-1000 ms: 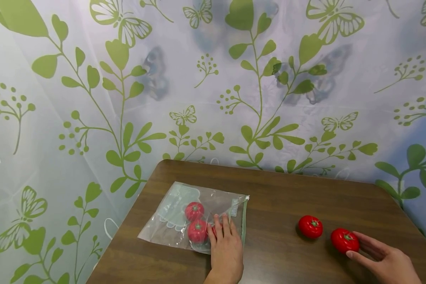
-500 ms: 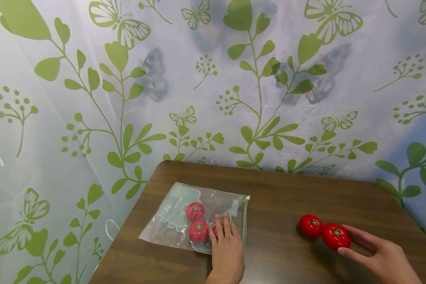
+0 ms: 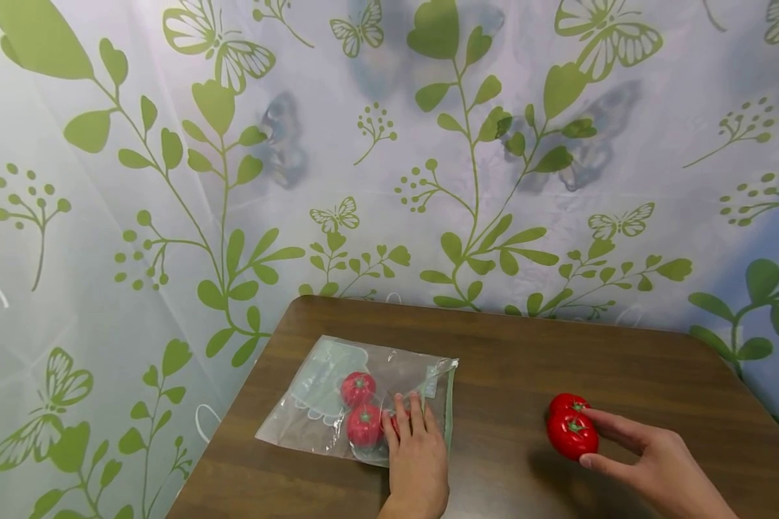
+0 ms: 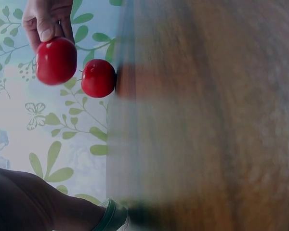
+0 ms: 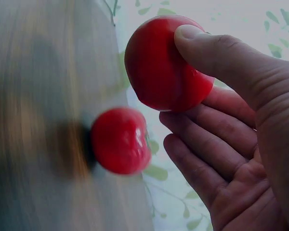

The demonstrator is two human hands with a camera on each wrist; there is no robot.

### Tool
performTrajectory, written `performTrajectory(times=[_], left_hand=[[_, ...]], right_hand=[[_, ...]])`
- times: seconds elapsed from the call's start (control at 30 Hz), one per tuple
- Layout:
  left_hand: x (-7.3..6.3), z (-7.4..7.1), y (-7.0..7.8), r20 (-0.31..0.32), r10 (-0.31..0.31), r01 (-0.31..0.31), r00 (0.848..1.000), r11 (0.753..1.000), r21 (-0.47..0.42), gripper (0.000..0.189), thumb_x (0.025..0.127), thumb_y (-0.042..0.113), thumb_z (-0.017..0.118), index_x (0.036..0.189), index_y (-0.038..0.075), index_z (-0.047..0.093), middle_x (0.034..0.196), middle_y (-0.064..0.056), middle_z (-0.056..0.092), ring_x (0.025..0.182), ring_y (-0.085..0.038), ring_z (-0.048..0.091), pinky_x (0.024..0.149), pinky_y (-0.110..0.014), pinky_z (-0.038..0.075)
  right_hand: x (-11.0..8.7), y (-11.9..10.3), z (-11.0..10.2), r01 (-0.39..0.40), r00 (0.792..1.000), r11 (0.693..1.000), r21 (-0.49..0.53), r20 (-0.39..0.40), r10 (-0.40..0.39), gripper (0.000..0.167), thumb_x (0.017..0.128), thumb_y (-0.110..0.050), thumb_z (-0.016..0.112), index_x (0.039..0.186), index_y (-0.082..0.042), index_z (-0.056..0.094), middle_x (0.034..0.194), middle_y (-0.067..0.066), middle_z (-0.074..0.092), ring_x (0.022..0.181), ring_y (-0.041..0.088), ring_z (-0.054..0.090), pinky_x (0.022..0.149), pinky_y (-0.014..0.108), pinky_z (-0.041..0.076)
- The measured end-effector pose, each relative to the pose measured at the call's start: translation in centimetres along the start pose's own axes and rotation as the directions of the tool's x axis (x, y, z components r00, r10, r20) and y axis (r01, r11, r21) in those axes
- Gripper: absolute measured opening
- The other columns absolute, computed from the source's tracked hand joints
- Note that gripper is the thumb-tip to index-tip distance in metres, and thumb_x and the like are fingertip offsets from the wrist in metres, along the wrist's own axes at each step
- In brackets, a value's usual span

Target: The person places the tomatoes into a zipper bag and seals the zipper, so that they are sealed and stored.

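My right hand (image 3: 652, 454) pinches a red tomato (image 3: 573, 437) between thumb and fingers, raised off the table. In the right wrist view the thumb lies across the held tomato (image 5: 156, 67), and the lower fingers extend beneath it. Another tomato (image 3: 563, 402) sits on the table just behind, partly covered by the held one in the head view. On the left, my left hand (image 3: 420, 461) rests with extended fingers on a clear zip bag (image 3: 389, 353). Two tomatoes (image 3: 365, 425) show inside the bag, and a bit of red peeks out beside the left fingers.
The brown wooden table (image 3: 493, 360) ends at a back edge before a curtain (image 3: 376, 173) printed with green leaves and butterflies. A green zip strip (image 3: 450, 404) lines the bag's right side, with a white slider at its far corner.
My right hand has carried its tomato leftward and up, from beside the loose tomato to in front of it. My left hand has stayed on the bag.
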State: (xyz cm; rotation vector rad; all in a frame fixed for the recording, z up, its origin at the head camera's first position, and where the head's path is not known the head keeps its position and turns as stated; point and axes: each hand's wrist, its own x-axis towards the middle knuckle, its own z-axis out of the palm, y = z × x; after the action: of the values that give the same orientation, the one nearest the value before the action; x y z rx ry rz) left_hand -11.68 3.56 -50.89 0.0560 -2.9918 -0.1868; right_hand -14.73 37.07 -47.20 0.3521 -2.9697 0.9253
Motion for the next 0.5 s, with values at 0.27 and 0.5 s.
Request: performTrajectory(times=[0.27, 0.5], left_hand=[[0.0, 0.1, -0.1, 0.009, 0.001, -0.001, 1.000, 1.000, -0.006, 0.083, 0.079, 0.011, 0.094, 0.154, 0.004, 0.060, 0.167, -0.018, 0.051, 0.161, -0.046, 0.039, 0.128, -0.068, 0.033], [-0.1, 0.1, -0.1, -0.001, -0.002, 0.002, 1.000, 1.000, -0.019, 0.080, 0.080, 0.008, 0.092, 0.153, 0.003, 0.061, 0.166, -0.018, 0.052, 0.160, -0.045, 0.039, 0.128, -0.067, 0.033]], right_hand=[[1.0, -2.4, 2.4, 0.002, 0.998, 0.992, 0.126, 0.061, -0.009, 0.070, 0.085, -0.040, 0.095, 0.144, -0.010, 0.071, 0.139, 0.023, 0.074, 0.117, 0.032, 0.079, 0.090, 0.043, 0.067], [2.1, -4.5, 4.4, 0.091, 0.995, 0.968, 0.232, 0.017, -0.098, 0.064, 0.084, -0.041, 0.096, 0.140, -0.017, 0.075, 0.134, 0.008, 0.079, 0.113, 0.008, 0.078, 0.091, 0.033, 0.066]])
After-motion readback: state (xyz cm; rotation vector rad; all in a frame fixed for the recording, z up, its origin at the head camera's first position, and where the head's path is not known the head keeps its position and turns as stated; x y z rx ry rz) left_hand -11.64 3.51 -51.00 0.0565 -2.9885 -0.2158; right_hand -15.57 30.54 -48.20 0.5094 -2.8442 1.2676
